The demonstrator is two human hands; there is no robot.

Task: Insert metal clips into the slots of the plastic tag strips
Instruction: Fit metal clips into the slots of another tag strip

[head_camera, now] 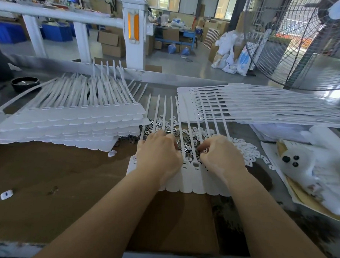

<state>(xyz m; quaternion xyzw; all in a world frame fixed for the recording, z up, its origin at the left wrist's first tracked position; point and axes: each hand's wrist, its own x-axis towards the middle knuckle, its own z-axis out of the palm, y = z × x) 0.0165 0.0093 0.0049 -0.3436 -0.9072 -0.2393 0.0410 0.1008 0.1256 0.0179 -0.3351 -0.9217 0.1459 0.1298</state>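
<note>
Strip (190, 178) lies under both hands (158, 155).

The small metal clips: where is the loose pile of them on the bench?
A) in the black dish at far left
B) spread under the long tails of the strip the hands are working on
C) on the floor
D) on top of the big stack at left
B: the metal clips lie scattered on the bench beneath the thin tails of the tag strip that the left hand and right hand are working on.
</note>
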